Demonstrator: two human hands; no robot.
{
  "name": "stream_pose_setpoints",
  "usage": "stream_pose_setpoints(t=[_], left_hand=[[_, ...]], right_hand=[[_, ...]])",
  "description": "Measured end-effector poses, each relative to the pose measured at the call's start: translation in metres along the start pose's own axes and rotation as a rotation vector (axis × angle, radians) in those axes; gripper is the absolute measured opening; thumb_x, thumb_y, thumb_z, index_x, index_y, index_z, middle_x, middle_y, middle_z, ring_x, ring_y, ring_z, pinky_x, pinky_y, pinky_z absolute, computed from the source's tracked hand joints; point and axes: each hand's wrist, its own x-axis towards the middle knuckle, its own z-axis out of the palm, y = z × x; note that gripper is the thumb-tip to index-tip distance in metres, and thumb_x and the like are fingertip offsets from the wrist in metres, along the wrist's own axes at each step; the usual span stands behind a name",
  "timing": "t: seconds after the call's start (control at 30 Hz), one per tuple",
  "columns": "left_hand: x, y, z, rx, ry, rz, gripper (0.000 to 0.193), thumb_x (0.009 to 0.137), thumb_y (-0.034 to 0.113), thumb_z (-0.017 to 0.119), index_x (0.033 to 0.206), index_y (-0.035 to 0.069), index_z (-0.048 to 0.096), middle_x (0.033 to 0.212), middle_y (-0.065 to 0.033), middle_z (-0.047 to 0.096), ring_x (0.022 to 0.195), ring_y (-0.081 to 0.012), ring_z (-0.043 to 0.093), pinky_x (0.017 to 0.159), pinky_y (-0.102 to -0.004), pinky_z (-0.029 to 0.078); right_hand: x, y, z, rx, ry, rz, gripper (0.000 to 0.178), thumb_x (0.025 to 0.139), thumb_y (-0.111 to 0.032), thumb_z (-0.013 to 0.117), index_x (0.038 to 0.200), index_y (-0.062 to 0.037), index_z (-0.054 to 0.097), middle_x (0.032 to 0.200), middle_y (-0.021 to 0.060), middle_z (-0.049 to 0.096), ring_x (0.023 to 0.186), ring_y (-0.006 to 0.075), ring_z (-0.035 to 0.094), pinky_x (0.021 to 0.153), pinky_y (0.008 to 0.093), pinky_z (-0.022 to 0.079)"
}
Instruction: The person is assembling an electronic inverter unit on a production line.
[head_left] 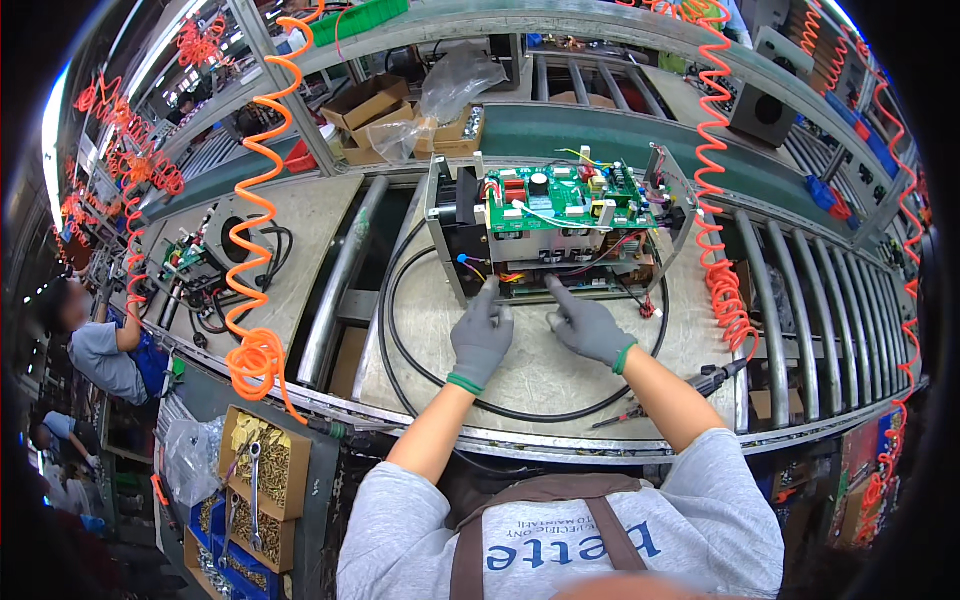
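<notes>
An open-framed electrical unit (560, 250) stands upright on the worktable in front of me, with a green circuit board (565, 200) on top and metal end plates. My left hand (482, 338), in a grey glove with a green cuff, reaches its index finger to the unit's lower front edge, near some coloured wires. My right hand (592, 325), gloved alike, stretches its index finger to the same lower edge, further right. Nothing shows in either hand, and their fingers are apart. A thick black cable (390, 340) loops around the unit.
A powered screwdriver (712, 380) lies at the table's right front. Orange coiled hoses (262, 210) hang at both sides. Metal rollers (800, 310) flank the table. Boxes of screws (265, 465) with wrenches stand at lower left. Another person (105, 350) works further left beside a second unit (235, 240).
</notes>
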Motion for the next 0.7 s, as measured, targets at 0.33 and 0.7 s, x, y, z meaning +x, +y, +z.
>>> stream_pose_setpoints(t=[0.33, 0.7], left_hand=[[-0.002, 0.020, 0.023, 0.419, 0.107, 0.157, 0.060, 0.083, 0.019, 0.057, 0.137, 0.002, 0.038, 0.121, -0.0190, 0.050, 0.091, -0.0322, 0.062, 0.066, -0.0398, 0.054], [0.030, 0.037, 0.031, 0.575, -0.147, 0.044, 0.050, 0.080, 0.021, 0.063, 0.122, -0.001, 0.048, 0.111, -0.0153, 0.050, 0.091, -0.0297, 0.061, 0.065, -0.0372, 0.054]], right_hand=[[0.024, -0.014, 0.025, -0.181, 0.034, -0.165, 0.062, 0.088, -0.022, 0.050, 0.143, -0.0033, 0.029, 0.095, 0.0185, 0.064, 0.079, 0.0377, 0.064, 0.066, 0.0460, 0.051], [0.015, -0.004, 0.005, -0.081, 0.007, -0.054, 0.052, 0.086, -0.021, 0.054, 0.134, -0.0063, 0.043, 0.091, 0.0192, 0.067, 0.080, 0.0383, 0.064, 0.068, 0.0491, 0.050]])
